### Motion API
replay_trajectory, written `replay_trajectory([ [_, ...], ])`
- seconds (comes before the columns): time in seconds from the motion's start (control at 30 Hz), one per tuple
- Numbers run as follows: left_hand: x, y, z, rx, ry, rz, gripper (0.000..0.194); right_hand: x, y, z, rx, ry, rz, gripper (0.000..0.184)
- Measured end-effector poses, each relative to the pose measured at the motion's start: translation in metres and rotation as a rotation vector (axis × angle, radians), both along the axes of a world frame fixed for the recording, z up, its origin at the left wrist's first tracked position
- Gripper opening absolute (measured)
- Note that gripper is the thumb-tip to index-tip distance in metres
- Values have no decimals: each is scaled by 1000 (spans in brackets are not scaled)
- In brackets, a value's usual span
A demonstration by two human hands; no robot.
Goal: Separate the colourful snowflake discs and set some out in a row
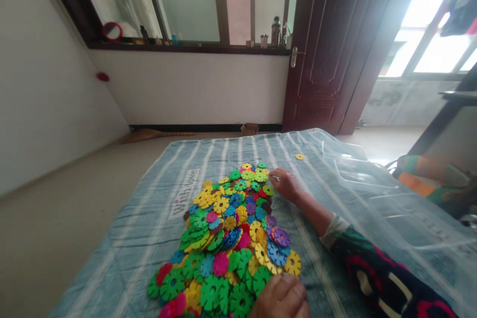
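A large heap of flat plastic snowflake-shaped discs (223, 228) in green, yellow, blue, pink and red lies on a striped blue quilt (141, 218). My right hand (286, 185) reaches in from the right at the heap's upper edge, its fingers gathered. A small pale tip shows at the fingertips, too small to name. My left hand (281, 297) is at the bottom of the view, resting at the lower right of the heap, its fingers hidden. A single yellow disc (299, 156) lies apart, beyond my right hand.
A large clear plastic box or cover (391, 208) lies on the quilt's right side, next to my patterned sleeve (383, 273). Beyond are a dark wooden door (316, 44), a straw broom (156, 134) on the floor, and a cloth-covered seat (428, 179).
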State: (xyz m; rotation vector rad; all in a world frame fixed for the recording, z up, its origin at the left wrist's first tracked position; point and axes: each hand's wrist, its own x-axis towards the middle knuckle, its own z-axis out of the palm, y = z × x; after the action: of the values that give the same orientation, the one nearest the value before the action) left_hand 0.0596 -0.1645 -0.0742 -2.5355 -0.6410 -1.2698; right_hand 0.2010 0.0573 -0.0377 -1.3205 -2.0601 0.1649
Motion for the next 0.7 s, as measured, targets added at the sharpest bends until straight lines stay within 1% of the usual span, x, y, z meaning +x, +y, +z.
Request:
replay_trajectory([
  [0.1,-8,4,12,29,78,28,29,-1,-3,-4,0,29,-4,22],
  [0.2,-16,4,22,-18,92,76,28,-1,-6,-8,-4,52,-9,24],
  [0.3,-20,3,27,-59,101,111,30,-1,-11,-10,-8,68,-21,25],
  [0.43,-23,4,27,-82,124,122,31,0,-15,-12,-13,71,-24,24],
  [0.6,-22,5,20,-33,96,129,32,-3,-13,-13,-19,72,-30,21],
  [0.7,-21,5,17,-12,89,131,30,-8,-8,-9,-11,65,-17,25],
])
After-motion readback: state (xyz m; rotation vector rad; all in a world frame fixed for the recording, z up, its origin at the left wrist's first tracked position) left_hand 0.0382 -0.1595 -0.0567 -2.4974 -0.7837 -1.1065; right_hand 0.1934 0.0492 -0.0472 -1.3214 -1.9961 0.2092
